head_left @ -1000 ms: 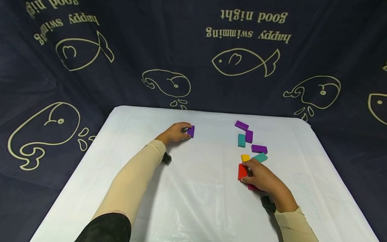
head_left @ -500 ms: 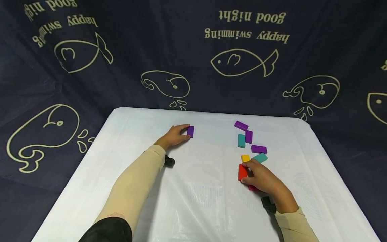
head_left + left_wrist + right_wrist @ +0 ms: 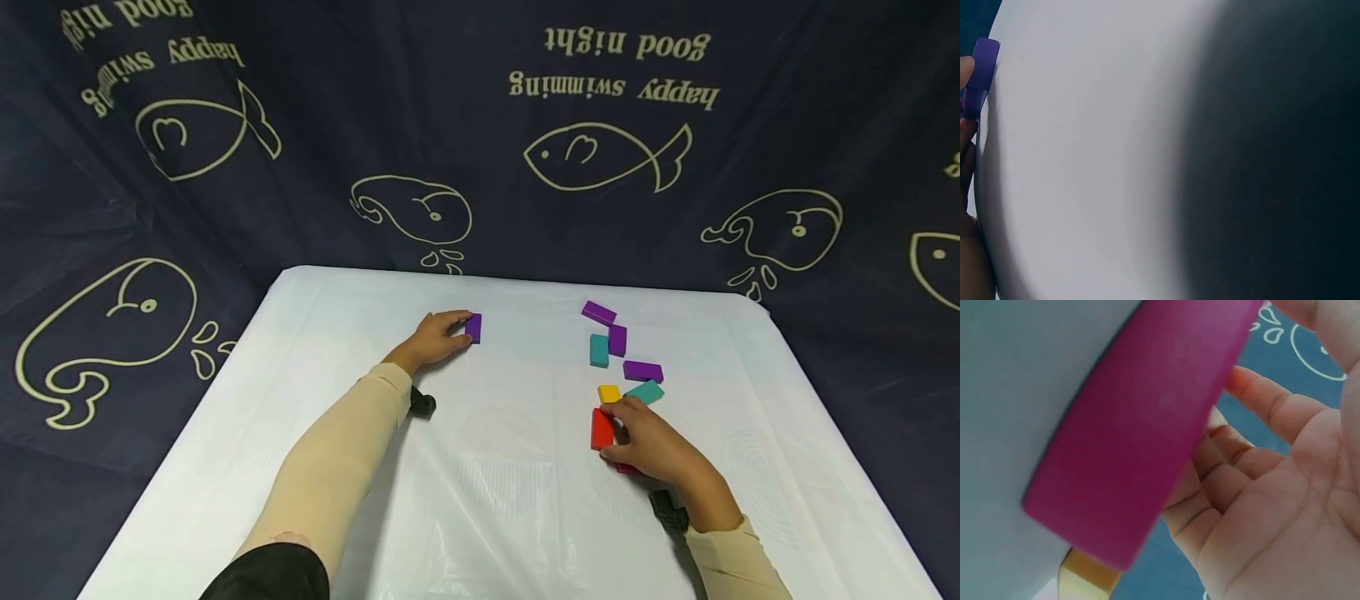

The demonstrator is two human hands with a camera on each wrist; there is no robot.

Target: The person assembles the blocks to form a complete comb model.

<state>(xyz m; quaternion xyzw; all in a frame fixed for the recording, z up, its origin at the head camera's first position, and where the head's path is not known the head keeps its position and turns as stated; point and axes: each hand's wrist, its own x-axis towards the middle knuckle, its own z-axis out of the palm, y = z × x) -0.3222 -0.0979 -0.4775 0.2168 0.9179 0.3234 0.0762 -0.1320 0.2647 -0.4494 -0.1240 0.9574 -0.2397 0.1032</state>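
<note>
At the far middle of the table, my left hand (image 3: pixel 435 337) pinches a purple block (image 3: pixel 474 328) by its ends, thumb at the near end and a finger at the far end. The left wrist view catches the same purple block (image 3: pixel 985 65) at its left edge. My right hand (image 3: pixel 656 442) holds a red block (image 3: pixel 602 430) lying on the table, thumb and finger at opposite ends. Partly covered by that hand is a crimson block (image 3: pixel 627 468). In the right wrist view a magenta-looking block (image 3: pixel 1129 437) fills the foreground, hiding the fingertips.
Beyond the right hand lie a yellow block (image 3: pixel 609 393) and a teal block (image 3: pixel 645 392). Farther back are another teal block (image 3: pixel 599 350) and three purple blocks, one of them a tilted purple block (image 3: pixel 599 312). A dark printed cloth (image 3: pixel 480 125) hangs behind the white table (image 3: pixel 510 500).
The left hand's finger has shifted a little, now lying straighter toward the far end of the purple block. The right hand and the red block have stayed almost in place.
</note>
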